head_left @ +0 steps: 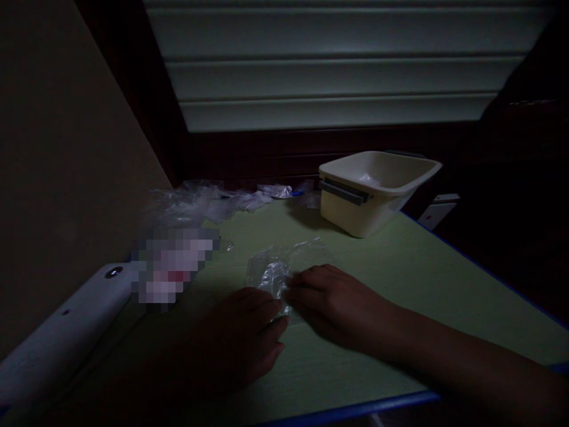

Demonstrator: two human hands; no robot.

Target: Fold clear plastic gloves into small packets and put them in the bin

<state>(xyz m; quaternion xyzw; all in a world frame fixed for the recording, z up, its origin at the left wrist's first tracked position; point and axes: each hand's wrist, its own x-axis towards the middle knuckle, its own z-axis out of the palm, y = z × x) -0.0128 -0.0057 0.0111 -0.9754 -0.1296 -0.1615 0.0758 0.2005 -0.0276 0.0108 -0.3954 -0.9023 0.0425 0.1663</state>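
A thin clear plastic bag (pixel 267 270), crumpled in its middle, lies on the green tabletop (pixel 377 276) in front of me. From the right, my right hand (pixel 331 302) pinches the bag's edge with closed, bent fingers. My left hand (pixel 251 338) reaches in from the lower left, its fingers curled against the near side of the same bag. Its thumb is hidden. The two hands are close together, with a small gap between their fingertips. Dim light makes the exact grip hard to see.
A cream plastic bin (pixel 347 207) with grey handles stands at the back right. Crumpled plastic bags (pixel 191 201) line the back left. A long white object (pixel 84 320) and a blurred-out item (pixel 175 270) are at the left, by the wall. The table has a blue edge (pixel 364 409).
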